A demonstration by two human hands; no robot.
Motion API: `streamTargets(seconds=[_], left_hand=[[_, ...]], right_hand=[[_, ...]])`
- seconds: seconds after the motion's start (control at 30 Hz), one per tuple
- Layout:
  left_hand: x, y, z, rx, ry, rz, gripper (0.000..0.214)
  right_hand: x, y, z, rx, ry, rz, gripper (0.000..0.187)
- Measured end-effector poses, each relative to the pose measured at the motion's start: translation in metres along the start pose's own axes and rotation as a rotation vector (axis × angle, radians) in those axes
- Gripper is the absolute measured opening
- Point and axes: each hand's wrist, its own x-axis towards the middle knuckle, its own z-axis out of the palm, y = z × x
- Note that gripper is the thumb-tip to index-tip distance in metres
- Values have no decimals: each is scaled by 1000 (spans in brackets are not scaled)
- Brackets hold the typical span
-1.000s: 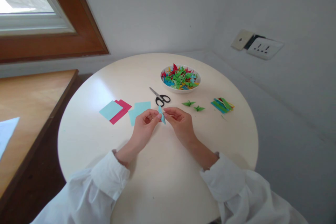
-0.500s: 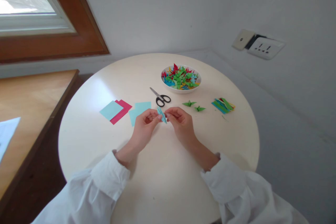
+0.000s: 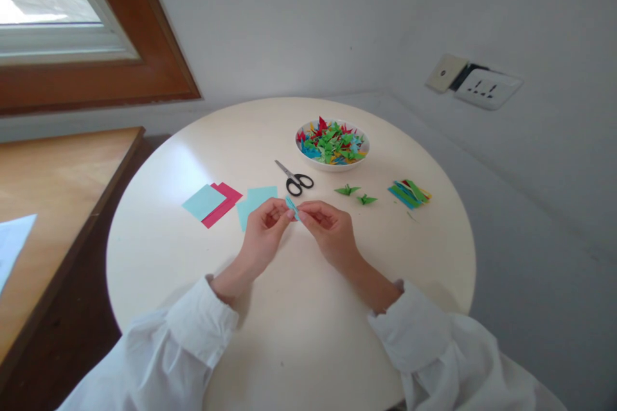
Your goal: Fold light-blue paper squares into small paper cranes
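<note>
Above the middle of the round cream table, my left hand and my right hand meet at the fingertips. Both pinch a small folded piece of light blue paper, most of it hidden by the fingers. Flat light blue sheets lie just beyond my left hand. Black-handled scissors rest a little farther back. Two small green folded paper cranes sit to the right of my right hand.
A white bowl heaped with coloured paper cranes stands at the back of the table. A light blue sheet over a red one lies to the left, and coloured paper strips to the right. A wooden ledge borders the left side.
The blue paper piece, earlier showing as a longer strip hanging between the fingertips, is now drawn up tighter between both hands, and my right fingers have closed in towards the left.
</note>
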Motion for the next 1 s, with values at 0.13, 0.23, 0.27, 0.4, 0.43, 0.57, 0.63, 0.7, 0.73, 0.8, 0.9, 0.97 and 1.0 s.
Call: streamTargets(seconds=[0.13, 0.23, 0.27, 0.4, 0.43, 0.57, 0.63, 0.7, 0.73, 0.8, 0.9, 0.97, 1.0], left_hand=[[0, 5, -2, 28, -17, 38, 22], [0, 9, -1, 49, -25, 29, 24], [-1, 9, -1, 57, -22, 28, 25], [-3, 8, 1, 27, -6, 75, 22], [-3, 7, 1, 24, -2, 98, 21], [-4, 4, 1, 118, 24, 154, 13], [-4, 5, 1, 151, 39, 153, 11], [-4, 6, 2, 157, 51, 145, 9], [-4, 7, 2, 156, 55, 138, 8], [-4, 9, 2, 141, 54, 120, 7], [-5, 11, 3, 96, 42, 95, 8], [-5, 12, 4, 78, 44, 75, 10], [-5, 13, 4, 74, 49, 64, 12]], right_hand=[[2, -2, 0, 15, -11, 34, 8], [2, -3, -1, -20, 12, 46, 9], [2, -3, -1, -29, 20, 48, 10], [2, -2, 0, -19, 14, 67, 8], [2, -2, 0, -10, 12, 72, 8], [1, -2, 1, 17, 17, 74, 9], [1, -2, 1, 13, 30, 75, 9], [1, -1, 0, -1, 46, 77, 9], [1, -1, 0, -7, 51, 77, 8], [2, -1, 0, -7, 49, 74, 8], [3, 0, 1, 6, 45, 62, 6], [3, 0, 1, 10, 46, 53, 5], [2, 0, 1, 10, 45, 44, 5]])
